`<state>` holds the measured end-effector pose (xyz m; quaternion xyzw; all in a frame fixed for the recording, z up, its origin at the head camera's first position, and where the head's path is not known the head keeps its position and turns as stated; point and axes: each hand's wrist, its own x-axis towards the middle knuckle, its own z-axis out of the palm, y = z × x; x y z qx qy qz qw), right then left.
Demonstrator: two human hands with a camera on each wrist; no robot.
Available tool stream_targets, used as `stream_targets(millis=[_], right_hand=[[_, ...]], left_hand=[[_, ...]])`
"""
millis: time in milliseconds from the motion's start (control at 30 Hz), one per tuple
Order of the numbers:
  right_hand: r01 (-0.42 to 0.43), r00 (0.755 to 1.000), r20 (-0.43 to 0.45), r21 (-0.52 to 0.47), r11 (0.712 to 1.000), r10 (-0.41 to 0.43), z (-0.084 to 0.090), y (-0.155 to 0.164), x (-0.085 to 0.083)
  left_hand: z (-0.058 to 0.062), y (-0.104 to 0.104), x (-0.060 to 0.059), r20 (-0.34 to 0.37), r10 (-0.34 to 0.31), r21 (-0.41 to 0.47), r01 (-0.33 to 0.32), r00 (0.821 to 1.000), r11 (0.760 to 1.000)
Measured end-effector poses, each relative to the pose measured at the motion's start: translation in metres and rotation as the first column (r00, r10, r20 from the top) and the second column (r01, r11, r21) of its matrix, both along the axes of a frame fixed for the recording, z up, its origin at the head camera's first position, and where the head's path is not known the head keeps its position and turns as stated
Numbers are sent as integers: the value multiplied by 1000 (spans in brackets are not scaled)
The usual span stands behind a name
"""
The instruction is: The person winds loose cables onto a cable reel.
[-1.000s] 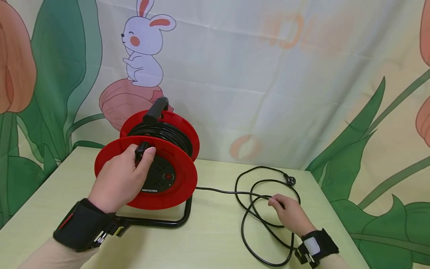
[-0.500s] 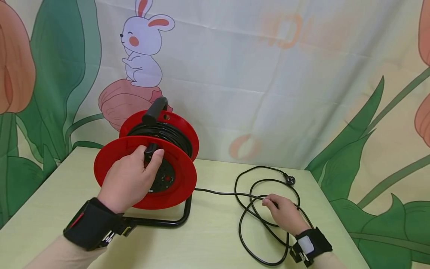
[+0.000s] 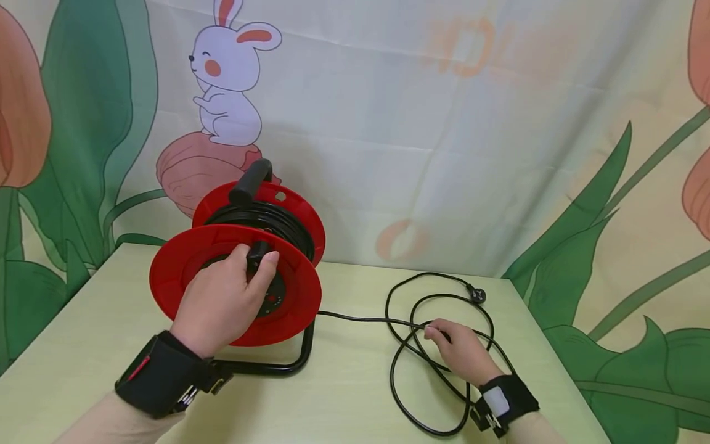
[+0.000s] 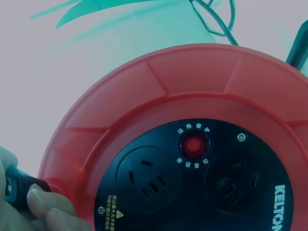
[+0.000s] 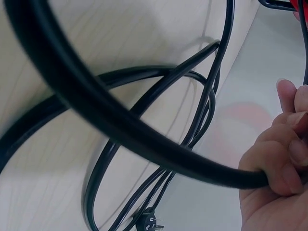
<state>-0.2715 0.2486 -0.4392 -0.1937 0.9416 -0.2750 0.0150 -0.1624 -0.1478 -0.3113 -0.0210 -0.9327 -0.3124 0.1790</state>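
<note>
A red cable reel [image 3: 177,265] with black cable [image 3: 261,216] wound between its discs stands on the left of the table. My left hand [image 3: 219,302] grips the black crank knob [image 3: 257,251] on its front disc. In the left wrist view the disc's black socket panel [image 4: 192,178] carries a red button [image 4: 194,145]. A free length of power cord [image 3: 355,319] runs from the reel to my right hand [image 3: 466,351], whose curled fingers hold it. In the right wrist view the cord [image 5: 144,149] passes into that fist. The plug [image 3: 477,295] lies at the back right.
Loose cord loops [image 3: 395,388] lie on the pale table [image 3: 344,394] around and under the right hand. A black tube frame [image 3: 272,369] supports the reel, with a black carrying handle [image 3: 251,182] on top. A printed curtain [image 3: 355,135] hangs behind the table.
My left hand and the crank knob have swung rightward along the disc as the front disc turned. My right hand has shifted left with the cord, and the loops have drawn slightly left.
</note>
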Motion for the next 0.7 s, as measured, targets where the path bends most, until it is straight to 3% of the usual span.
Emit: stream_targets(millis=[367, 700], right_hand=[[-11, 1000, -4, -14, 1000, 11, 2, -3, 0], [-49, 999, 2, -43, 998, 49, 4, -16, 3]], left_hand=[[-4, 7, -2, -39, 11, -64, -13, 999, 998], [-20, 27, -5, -70, 11, -117, -19, 997, 993]])
